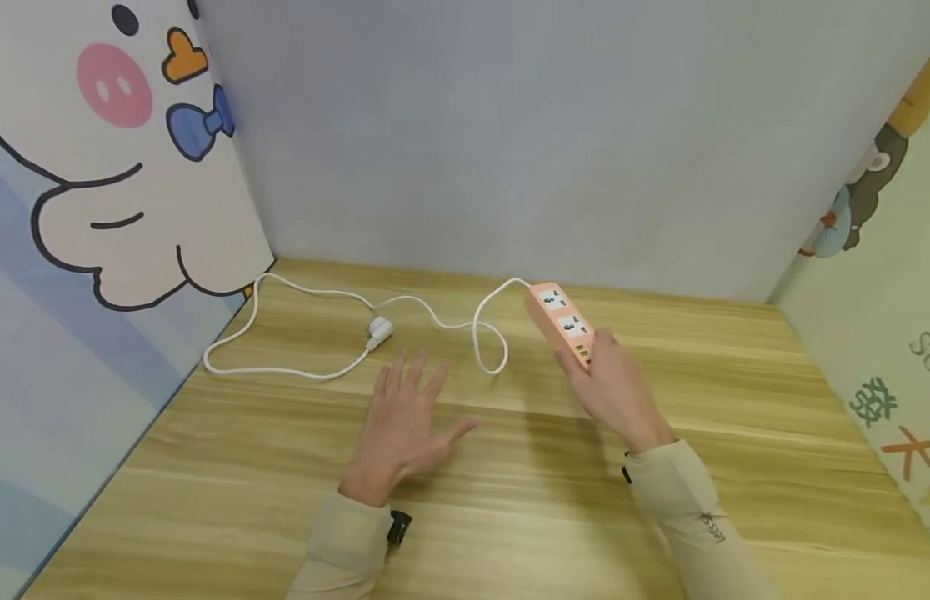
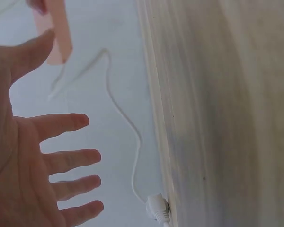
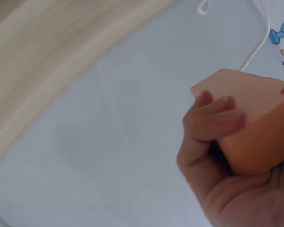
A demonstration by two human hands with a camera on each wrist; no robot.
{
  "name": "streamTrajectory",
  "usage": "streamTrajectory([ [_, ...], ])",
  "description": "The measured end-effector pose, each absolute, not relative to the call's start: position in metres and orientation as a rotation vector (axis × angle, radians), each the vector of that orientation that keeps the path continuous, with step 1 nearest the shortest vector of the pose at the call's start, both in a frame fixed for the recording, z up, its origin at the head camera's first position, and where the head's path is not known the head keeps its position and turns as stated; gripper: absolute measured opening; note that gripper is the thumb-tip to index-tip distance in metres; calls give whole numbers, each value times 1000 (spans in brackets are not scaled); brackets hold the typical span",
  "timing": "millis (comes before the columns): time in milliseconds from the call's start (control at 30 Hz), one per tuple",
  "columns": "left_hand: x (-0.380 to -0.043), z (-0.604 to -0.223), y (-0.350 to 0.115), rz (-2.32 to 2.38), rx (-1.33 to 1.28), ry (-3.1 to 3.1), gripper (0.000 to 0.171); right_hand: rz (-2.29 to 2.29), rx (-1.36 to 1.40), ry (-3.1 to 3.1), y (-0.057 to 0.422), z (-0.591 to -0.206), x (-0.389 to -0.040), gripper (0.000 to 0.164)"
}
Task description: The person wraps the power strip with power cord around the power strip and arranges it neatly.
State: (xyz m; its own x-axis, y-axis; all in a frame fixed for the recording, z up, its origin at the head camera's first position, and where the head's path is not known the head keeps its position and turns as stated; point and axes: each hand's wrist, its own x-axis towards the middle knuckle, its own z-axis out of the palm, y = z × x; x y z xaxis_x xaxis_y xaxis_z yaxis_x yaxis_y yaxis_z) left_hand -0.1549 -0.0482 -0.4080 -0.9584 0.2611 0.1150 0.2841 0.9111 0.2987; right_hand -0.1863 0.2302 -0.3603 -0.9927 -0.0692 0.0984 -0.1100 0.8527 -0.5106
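An orange power strip (image 1: 557, 314) with white sockets is gripped at its near end by my right hand (image 1: 613, 387). In the right wrist view, fingers (image 3: 217, 124) curl around the body of the power strip (image 3: 255, 118). My left hand (image 1: 405, 421) is spread over the table with straight fingers and holds nothing. Just beyond its fingertips lies the white plug (image 1: 379, 332), which also shows in the left wrist view as a plug (image 2: 157, 207). From the strip's far end a white cord (image 1: 476, 329) loops across to the left.
The wooden table (image 1: 495, 517) meets a grey back wall (image 1: 510, 150). A panel with a cartoon bird (image 1: 135, 208) stands on the left, and a pale green panel (image 1: 877, 333) with drawings on the right. More of the cord (image 1: 266, 369) curves along the table's left side.
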Motion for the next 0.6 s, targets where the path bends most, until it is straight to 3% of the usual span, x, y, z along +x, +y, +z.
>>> streamTrajectory([
  [133,-158,-409,-46,-659,-478,-2896,59,924,142,-2880,241,-345,-173,70],
  [300,-165,-406,-43,-681,-558,-2687,43,947,170,-2827,245,-331,-162,70],
  [600,-184,-381,-31,-552,-670,-2409,21,920,306,-2711,254,-312,-142,53],
])
